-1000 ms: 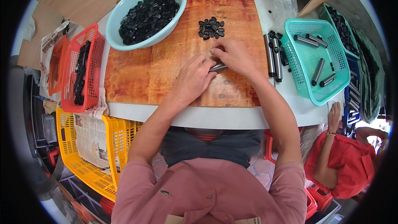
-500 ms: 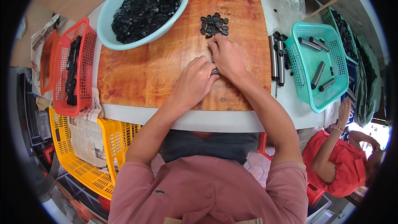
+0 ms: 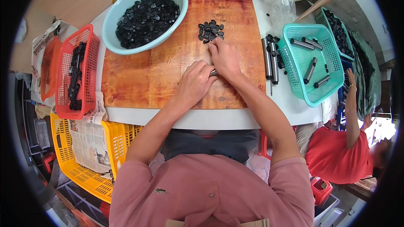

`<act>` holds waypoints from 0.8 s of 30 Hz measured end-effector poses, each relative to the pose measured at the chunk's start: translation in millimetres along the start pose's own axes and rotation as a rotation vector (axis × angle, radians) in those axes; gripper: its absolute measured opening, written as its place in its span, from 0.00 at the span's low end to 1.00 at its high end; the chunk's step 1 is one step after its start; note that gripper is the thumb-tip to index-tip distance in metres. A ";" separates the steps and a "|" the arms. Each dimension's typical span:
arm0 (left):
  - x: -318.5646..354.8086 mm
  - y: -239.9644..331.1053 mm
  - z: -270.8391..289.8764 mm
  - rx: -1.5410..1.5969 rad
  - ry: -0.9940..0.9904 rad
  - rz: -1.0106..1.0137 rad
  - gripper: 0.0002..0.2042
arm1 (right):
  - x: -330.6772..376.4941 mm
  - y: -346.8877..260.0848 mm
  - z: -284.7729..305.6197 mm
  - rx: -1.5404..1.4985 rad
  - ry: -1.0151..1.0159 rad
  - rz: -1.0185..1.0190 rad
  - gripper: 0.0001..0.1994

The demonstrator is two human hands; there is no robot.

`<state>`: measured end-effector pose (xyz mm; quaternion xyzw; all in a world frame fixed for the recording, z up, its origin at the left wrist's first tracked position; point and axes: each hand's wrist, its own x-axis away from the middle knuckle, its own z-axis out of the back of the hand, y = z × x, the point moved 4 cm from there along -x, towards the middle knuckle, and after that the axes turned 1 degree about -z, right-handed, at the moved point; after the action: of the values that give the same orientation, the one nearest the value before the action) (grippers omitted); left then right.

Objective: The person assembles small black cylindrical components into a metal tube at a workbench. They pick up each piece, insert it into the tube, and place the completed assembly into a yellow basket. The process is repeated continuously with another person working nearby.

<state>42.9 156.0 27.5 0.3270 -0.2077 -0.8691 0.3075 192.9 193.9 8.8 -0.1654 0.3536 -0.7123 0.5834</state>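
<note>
My left hand (image 3: 196,80) is closed round a short silver metal tube (image 3: 213,73), low over the wooden board; one end of the tube sticks out towards my right hand. My right hand (image 3: 226,60) reaches to the near edge of a small pile of black oval plastic caps (image 3: 210,31). Its fingers are drawn together at the tips, and whatever is between them is hidden. The wrist of that hand lies just beside the tube's end.
A pale blue basin (image 3: 110,42) of black caps stands at the back left of the board (image 3: 139,86). Red baskets (image 3: 90,73) flank it left and behind. Right of the board are metal tubes (image 3: 274,65) and a green basket (image 3: 290,75). A co-worker in red (image 3: 336,153) sits at right.
The whole view has shifted slightly, showing more of the red basket at the back. My hands keep nearly the same pose. The co-worker's arm has stretched farther up.
</note>
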 end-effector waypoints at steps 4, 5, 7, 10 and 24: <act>-2.2 -4.4 0.4 -0.023 -0.037 0.000 0.13 | -5.8 23.0 -7.7 -0.390 0.020 -0.119 0.15; -2.2 -4.2 0.2 -0.041 -0.026 -0.003 0.13 | -3.1 28.0 -8.1 -0.545 0.001 -0.143 0.14; -2.0 -5.9 -1.0 -0.080 -0.006 -0.006 0.13 | -0.5 38.0 -4.0 -0.849 -0.039 -0.191 0.14; -3.6 -17.8 9.0 -0.020 0.087 0.135 0.14 | 15.3 32.1 12.7 -0.871 0.023 -0.159 0.10; 24.1 -64.7 8.6 1.395 0.286 0.811 0.13 | 50.3 -7.1 10.2 -0.134 -0.093 0.441 0.09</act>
<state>-3.2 188.1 -13.5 0.4503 -0.7615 -0.3112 0.3471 181.1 143.6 11.9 -0.1552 0.4004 -0.5341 0.7282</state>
